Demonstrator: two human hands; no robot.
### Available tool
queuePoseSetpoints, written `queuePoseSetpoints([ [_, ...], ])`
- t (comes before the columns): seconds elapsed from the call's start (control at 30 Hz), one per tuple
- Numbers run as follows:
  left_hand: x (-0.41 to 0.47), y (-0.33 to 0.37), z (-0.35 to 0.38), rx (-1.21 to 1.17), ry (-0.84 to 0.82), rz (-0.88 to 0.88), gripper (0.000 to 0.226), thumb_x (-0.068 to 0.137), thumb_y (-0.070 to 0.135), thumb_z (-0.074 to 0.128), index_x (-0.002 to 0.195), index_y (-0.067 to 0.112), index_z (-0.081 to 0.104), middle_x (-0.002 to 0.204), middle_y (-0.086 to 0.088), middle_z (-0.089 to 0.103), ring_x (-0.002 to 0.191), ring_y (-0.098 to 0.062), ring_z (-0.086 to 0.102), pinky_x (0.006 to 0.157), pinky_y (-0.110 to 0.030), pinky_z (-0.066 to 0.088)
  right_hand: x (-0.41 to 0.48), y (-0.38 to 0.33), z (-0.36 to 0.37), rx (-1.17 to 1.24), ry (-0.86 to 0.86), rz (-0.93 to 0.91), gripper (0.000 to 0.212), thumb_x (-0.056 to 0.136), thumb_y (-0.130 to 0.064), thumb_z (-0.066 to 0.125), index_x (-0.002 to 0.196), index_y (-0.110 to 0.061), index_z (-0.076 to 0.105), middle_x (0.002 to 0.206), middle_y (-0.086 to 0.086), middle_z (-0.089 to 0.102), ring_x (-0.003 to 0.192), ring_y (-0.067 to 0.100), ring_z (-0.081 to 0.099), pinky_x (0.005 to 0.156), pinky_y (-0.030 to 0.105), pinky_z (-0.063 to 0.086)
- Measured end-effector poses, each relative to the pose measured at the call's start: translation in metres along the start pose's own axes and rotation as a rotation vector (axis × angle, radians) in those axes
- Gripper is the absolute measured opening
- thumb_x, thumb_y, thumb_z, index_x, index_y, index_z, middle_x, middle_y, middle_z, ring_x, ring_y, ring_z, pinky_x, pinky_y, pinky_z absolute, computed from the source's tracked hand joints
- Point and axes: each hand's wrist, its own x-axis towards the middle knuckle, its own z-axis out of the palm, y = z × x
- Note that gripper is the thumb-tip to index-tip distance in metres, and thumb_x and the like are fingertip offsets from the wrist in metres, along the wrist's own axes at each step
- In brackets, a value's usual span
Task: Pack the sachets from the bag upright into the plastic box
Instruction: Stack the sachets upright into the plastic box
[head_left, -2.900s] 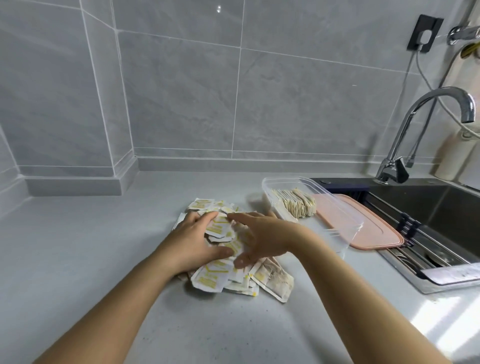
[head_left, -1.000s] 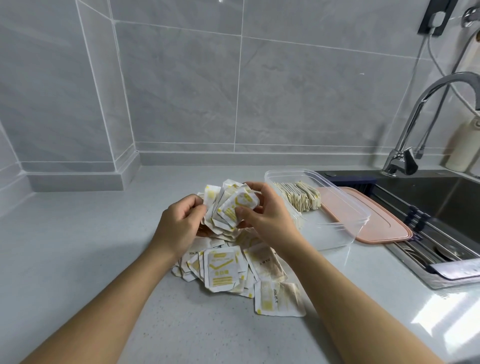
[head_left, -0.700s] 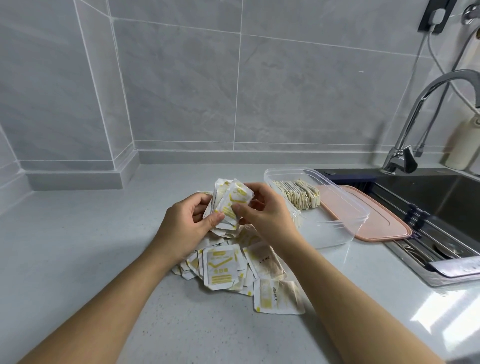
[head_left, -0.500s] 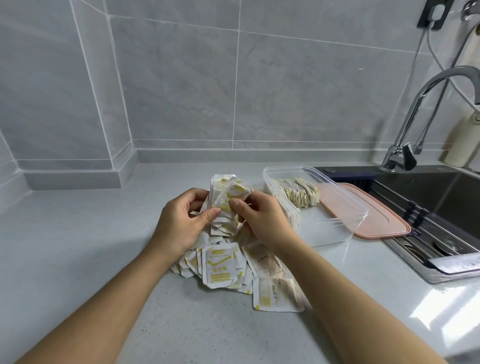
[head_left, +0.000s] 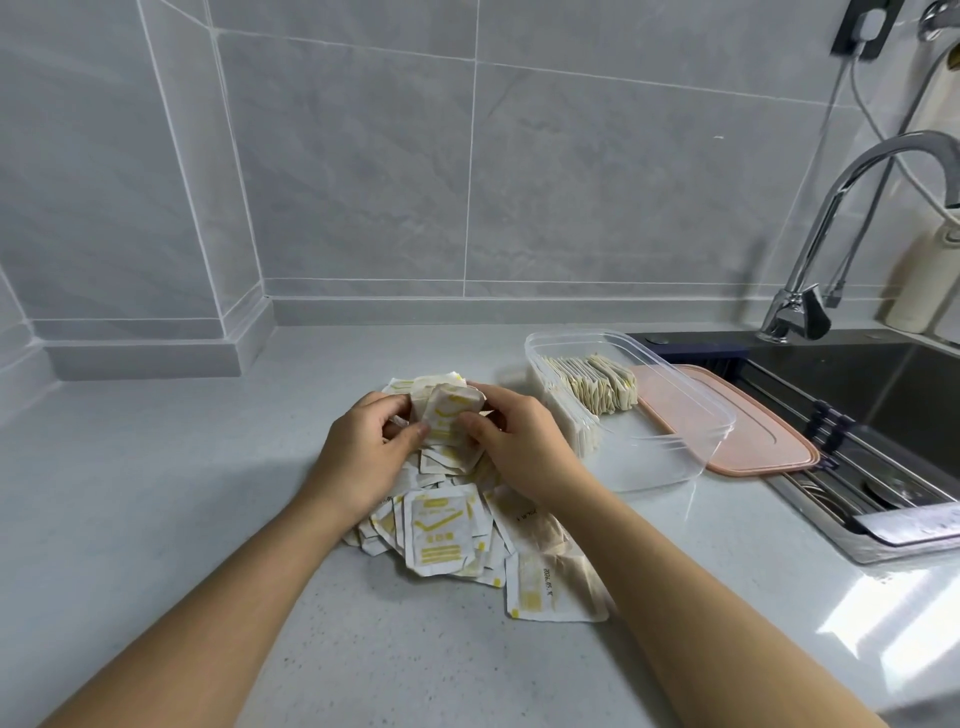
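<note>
Squaring up: both hands hold a small bundle of sachets (head_left: 451, 410) on edge just above the heap, its yellow-printed face toward the camera.
Left hand (head_left: 363, 452): thumb and curled fingers pinch the bundle's left edge.
Right hand (head_left: 524, 447): thumb in front and fingers curled behind, pinching the right edge. The two hands press the bundle between them.
Loose pile (head_left: 441, 535): many white-and-yellow sachets lie flat and overlapping near the middle of the countertop (head_left: 156, 519), directly under the hands. A few have slid out toward the front edge.
Plastic box (head_left: 675, 457): clear, open, and just right of the pile, close to the countertop's sink-side edge.
Packed row (head_left: 597, 382): sachets stand upright at the box's far left end. The near part of the box looks empty.
Pink lid (head_left: 758, 441): lies flat behind and to the right of the box, reaching over the rim of the sink (head_left: 883, 395).
Bag: not visible.
Step in hand: by my reading, evening up the gathered sachets before carrying them to the box. Most of the task is left, given the size of the heap.
Doing it well: tap the bottom edges level on the countertop and turn all faces the same way. Keep a firm squeeze on both sides so none fans out. Lower the bundle on edge tight against the standing row, and let go only once it leans on its neighbours.
Risk: the slick packets may slip from a loose pinch, and a slack row may topple into the empty space.
</note>
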Motion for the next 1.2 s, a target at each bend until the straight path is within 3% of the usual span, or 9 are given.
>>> queuePoseSetpoints([
  [0.07,0.001,0.0,0.001,0.075,-0.01,0.035,0.009,0.089,0.01,0.062,0.095,0.005,0.067,0.093,-0.002,0.055,0.077,-0.008,0.053,0.067,-0.006,0.035,0.0,-0.001,-0.001,-0.043,-0.033,-0.035,0.032,0.094,-0.012,0.054,0.121,-0.024,0.064,0.086,0.004,0.071,0.065,0.009,0.057,0.068,0.017,0.046],
  [0.17,0.0,-0.003,0.003,0.186,-0.033,0.045,0.017,0.092,0.015,0.058,0.097,0.0,0.064,0.1,-0.004,0.05,0.085,-0.016,0.051,0.071,-0.02,0.034,-0.001,-0.004,0.001,-0.123,-0.05,-0.095,0.033,0.093,-0.007,0.052,0.121,-0.021,0.063,0.08,-0.001,0.067,0.057,0.007,0.05,0.06,0.013,0.039],
  [0.37,0.001,0.004,-0.002,0.238,0.037,0.115,0.01,0.094,0.016,0.055,0.087,0.011,0.061,0.08,0.002,0.045,0.072,-0.018,0.049,0.061,-0.024,0.036,0.002,0.0,-0.002,0.042,0.086,-0.022,0.022,0.089,-0.007,0.06,0.104,-0.021,0.07,0.067,-0.016,0.062,0.059,0.0,0.054,0.059,0.011,0.044],
  [0.43,0.001,0.002,-0.002,0.233,-0.016,0.081,0.01,0.095,0.017,0.054,0.09,0.012,0.062,0.077,0.008,0.047,0.075,-0.019,0.051,0.059,-0.018,0.034,0.002,0.001,0.0,0.044,0.031,0.013,0.023,0.09,-0.01,0.061,0.108,-0.021,0.07,0.077,-0.014,0.067,0.061,0.0,0.058,0.061,0.014,0.048],
  [0.57,0.0,0.0,0.0,0.187,-0.075,0.006,0.016,0.096,0.019,0.051,0.105,0.013,0.063,0.081,0.002,0.055,0.079,-0.02,0.054,0.065,-0.029,0.035,0.002,0.004,0.0,0.09,-0.026,0.04,0.031,0.09,-0.013,0.061,0.117,-0.027,0.067,0.092,-0.001,0.074,0.067,0.013,0.067,0.063,0.036,0.059],
  [0.77,-0.002,0.004,0.001,0.175,-0.037,0.045,0.014,0.095,0.018,0.053,0.101,0.011,0.063,0.077,0.006,0.055,0.077,-0.018,0.055,0.061,-0.026,0.035,0.002,0.005,0.0,0.09,0.034,0.034,0.014,0.088,-0.012,0.065,0.098,-0.02,0.072,0.068,-0.004,0.065,0.055,0.006,0.055,0.056,0.021,0.05],
  [0.93,0.0,-0.001,0.001,0.181,-0.059,0.014,0.011,0.095,0.019,0.054,0.092,0.011,0.062,0.067,0.013,0.052,0.065,-0.01,0.051,0.054,-0.017,0.032,0.0,0.003,0.002,0.04,0.002,0.031,0.009,0.089,-0.019,0.065,0.096,-0.019,0.071,0.073,0.003,0.069,0.061,0.024,0.064,0.063,0.041,0.058],
  [1.1,-0.002,0.005,-0.002,0.064,-0.03,0.048,0.015,0.097,0.019,0.049,0.087,0.019,0.061,0.07,0.006,0.06,0.066,-0.007,0.054,0.06,-0.022,0.039,-0.002,-0.007,-0.005,-0.026,0.092,-0.044,0.008,0.088,-0.02,0.064,0.092,-0.018,0.071,0.053,-0.012,0.05,0.049,0.004,0.048,0.051,0.013,0.035],
  [1.2,-0.003,0.0,-0.006,0.079,0.02,0.032,0.024,0.098,0.015,0.043,0.105,0.016,0.066,0.101,0.005,0.068,0.094,-0.01,0.06,0.081,-0.023,0.042,-0.002,-0.015,-0.017,-0.027,0.138,-0.063,0.007,0.089,-0.02,0.064,0.089,-0.017,0.071,0.052,-0.013,0.048,0.047,0.001,0.042,0.051,0.013,0.032],
])
